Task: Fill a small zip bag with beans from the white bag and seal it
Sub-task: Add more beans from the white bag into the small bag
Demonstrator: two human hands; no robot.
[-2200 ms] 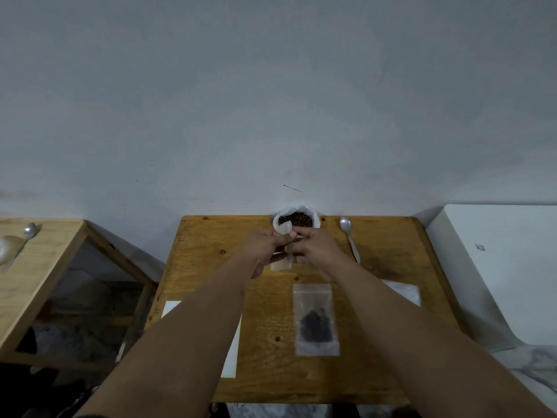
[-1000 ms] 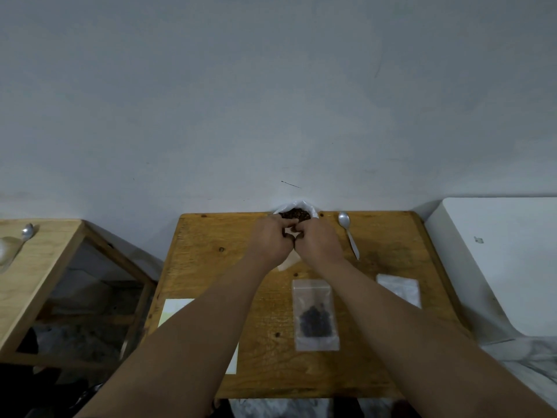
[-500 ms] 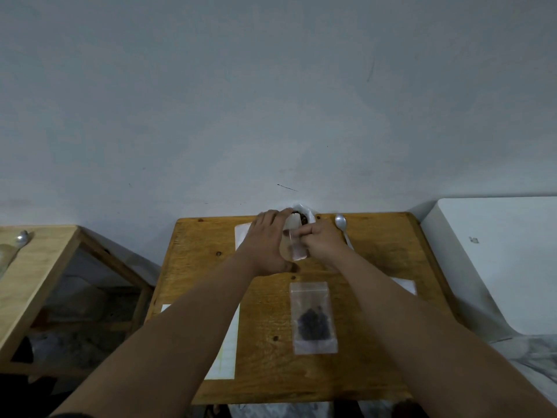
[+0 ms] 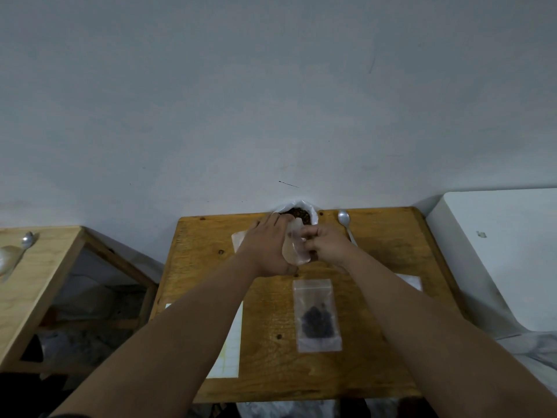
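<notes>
The white bag with dark beans stands open at the far edge of the wooden table, against the wall. Just in front of it both hands hold a small clear zip bag upright. My left hand cups its left side and my right hand pinches its right edge near the top. Whether the held bag has beans inside I cannot tell. A second small zip bag with dark beans lies flat on the table nearer to me.
A metal spoon lies right of the white bag. White sheets lie at the table's left front, right and behind my left hand. A second wooden table stands left, a white surface right.
Both hands drew back a little from the white bag's mouth with the small zip bag. My left hand spread flat along its side while my right hand pinches its edge.
</notes>
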